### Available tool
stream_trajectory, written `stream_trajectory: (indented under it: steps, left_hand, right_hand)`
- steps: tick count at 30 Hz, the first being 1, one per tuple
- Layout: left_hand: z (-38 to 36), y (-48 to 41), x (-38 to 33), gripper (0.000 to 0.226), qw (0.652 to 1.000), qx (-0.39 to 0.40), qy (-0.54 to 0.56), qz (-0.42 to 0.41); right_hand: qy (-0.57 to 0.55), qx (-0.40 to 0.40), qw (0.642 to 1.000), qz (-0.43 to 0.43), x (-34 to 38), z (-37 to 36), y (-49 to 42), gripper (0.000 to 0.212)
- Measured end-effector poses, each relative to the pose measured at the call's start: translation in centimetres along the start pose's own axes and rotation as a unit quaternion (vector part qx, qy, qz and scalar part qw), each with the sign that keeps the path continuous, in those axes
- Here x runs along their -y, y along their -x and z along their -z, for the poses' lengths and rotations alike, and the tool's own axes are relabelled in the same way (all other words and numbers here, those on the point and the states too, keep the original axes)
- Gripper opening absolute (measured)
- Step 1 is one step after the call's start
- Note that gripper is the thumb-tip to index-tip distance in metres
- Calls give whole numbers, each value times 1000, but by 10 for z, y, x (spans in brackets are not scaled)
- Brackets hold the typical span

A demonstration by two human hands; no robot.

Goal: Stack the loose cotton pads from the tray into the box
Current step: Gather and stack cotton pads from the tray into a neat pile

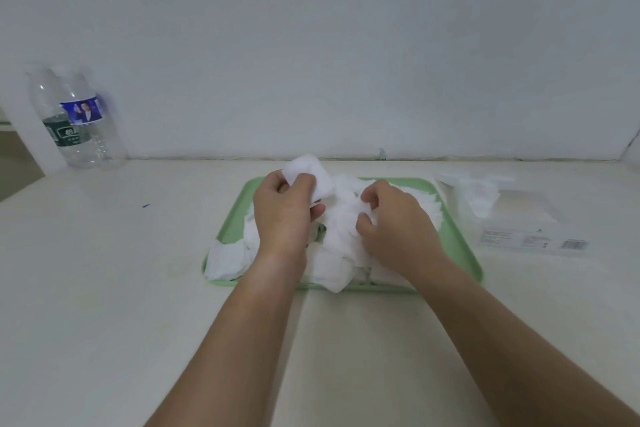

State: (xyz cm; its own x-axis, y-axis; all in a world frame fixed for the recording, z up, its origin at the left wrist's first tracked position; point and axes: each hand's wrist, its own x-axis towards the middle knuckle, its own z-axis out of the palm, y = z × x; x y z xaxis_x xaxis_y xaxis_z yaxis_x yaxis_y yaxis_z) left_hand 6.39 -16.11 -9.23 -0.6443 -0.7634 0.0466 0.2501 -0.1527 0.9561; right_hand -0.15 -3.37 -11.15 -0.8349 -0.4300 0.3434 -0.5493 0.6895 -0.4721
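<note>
Over tray (460, 246): left hand (280, 215) pinches pads (308, 173); right hand (391, 222) curled in heap (339, 229), grip hidden.

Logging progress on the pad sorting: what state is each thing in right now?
Light green plastic tray: heaped with loose white cotton pads.
Left hand: grips a small stack of pads, raised.
Right hand: pinches pads in the heap.
Clear plastic box: beside tray, contents unclear.
Two clear plastic bottles: upright.
</note>
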Motion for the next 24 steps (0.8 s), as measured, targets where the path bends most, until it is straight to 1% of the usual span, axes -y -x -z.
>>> stream_trajectory:
  steps: [2,3,7,9,11,14,16,19,21,23,24]
  left_hand:
    - [-1,0,0,4,1000,0,-7,-1]
    - [-1,1,-1,3,1000,1,-10,0]
    - [-1,0,-2,3,1000,-1,-10,3]
    - [0,-1,-1,5,1000,2,-20,4]
    - [0,-1,0,6,999,15,-36,3]
    - [-3,2,4,11,996,45,-70,-19]
    - [-5,5,5,7,993,57,-95,-43]
    - [-6,8,6,5,990,88,-104,-44]
    - [-7,9,6,7,987,116,-103,-31]
    - [-8,10,7,9,984,136,-108,-30]
    - [-9,11,7,9,983,142,-110,-31]
  right_hand:
    - [-7,2,1000,-1,2,-4,-3,33]
    - [-32,-2,999,-4,2,-6,-5,32]
    - [-193,-43,980,-30,-3,-4,-10,24]
    - [-296,-63,951,-55,-8,4,-9,21]
    - [-399,-70,912,-72,-13,15,-4,17]
    - [-482,-63,870,-79,-19,26,2,17]
    - [-511,-58,853,-90,-22,29,3,17]
    - [-472,-65,874,-98,-24,28,2,11]
    - [-466,-62,877,-104,-24,27,3,12]
    - [-493,-49,861,-112,-23,28,3,14]
    - [-518,-34,846,-120,-22,30,3,15]
